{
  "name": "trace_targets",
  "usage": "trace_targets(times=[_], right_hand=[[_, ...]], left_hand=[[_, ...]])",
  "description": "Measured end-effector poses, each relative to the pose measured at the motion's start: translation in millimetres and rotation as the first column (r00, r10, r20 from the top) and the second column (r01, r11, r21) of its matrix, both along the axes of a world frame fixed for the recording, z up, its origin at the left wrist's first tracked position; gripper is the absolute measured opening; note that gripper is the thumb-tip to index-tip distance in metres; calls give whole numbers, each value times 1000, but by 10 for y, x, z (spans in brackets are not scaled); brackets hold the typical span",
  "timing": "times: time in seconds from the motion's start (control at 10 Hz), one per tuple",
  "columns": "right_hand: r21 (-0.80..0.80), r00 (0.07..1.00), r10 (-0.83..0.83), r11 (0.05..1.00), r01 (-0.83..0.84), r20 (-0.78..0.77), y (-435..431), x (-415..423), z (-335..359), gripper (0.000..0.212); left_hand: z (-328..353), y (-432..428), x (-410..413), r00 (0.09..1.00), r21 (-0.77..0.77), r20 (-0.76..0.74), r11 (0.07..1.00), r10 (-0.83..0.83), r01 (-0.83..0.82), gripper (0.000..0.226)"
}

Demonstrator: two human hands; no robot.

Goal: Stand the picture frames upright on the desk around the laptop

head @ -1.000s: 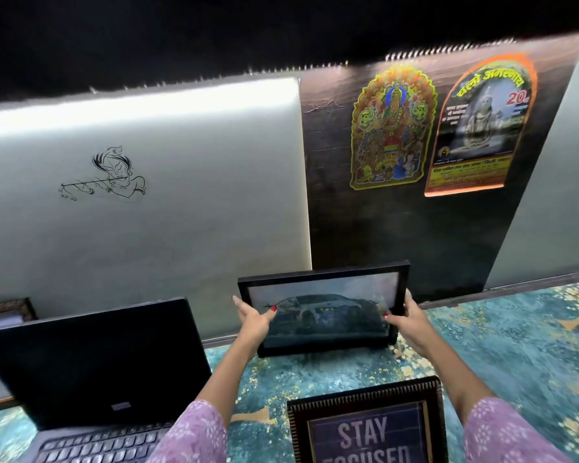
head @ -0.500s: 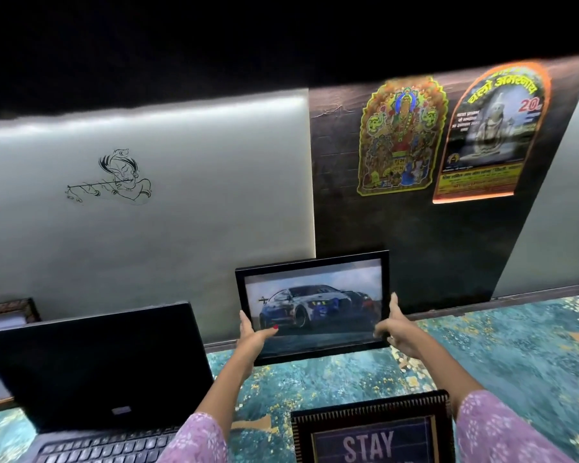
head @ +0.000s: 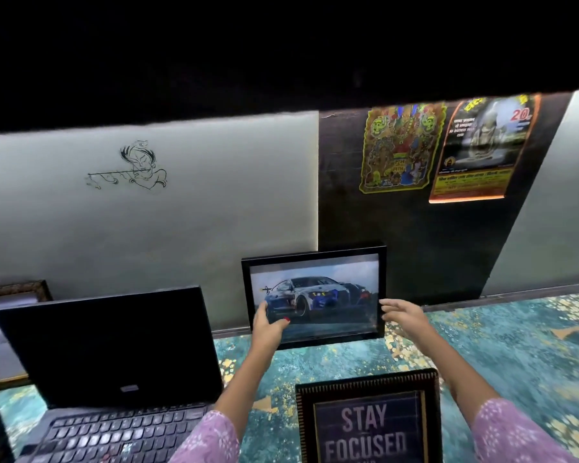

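Standing upright at the back of the desk (head: 515, 355), a black car picture frame (head: 315, 295) is seen leaning against the wall (head: 198, 222), just to the right of the open laptop (head: 114, 355); its lower left corner is covered by the left hand (head: 268, 324), whose fingers are loosely spread with the thumb laid over the glass, though a firm grip cannot be confirmed; the right hand (head: 403, 317) is held open beside the frame's right edge, fingers spread, and whether it touches cannot be told. A second frame reading "STAY FOCUSED" (head: 370, 419) is placed nearer the camera, between the two forearms, in front of the car picture; a third, gold-edged frame (head: 14, 295) is partly hidden behind the laptop screen on the left. Two posters (head: 448, 148) are fixed to the dark panel above.
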State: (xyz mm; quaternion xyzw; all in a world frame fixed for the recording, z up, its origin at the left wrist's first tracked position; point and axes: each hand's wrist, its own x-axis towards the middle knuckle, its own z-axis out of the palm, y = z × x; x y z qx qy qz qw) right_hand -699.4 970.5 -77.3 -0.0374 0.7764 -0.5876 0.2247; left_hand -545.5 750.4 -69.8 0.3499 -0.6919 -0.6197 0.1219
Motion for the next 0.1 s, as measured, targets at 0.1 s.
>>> trace_targets(times=[0.1], right_hand=[[-34,997,-5,999,3,-72,105,133,194,35]], left_hand=[[103,145,127,995,-3,-60,997,-83,83,54]])
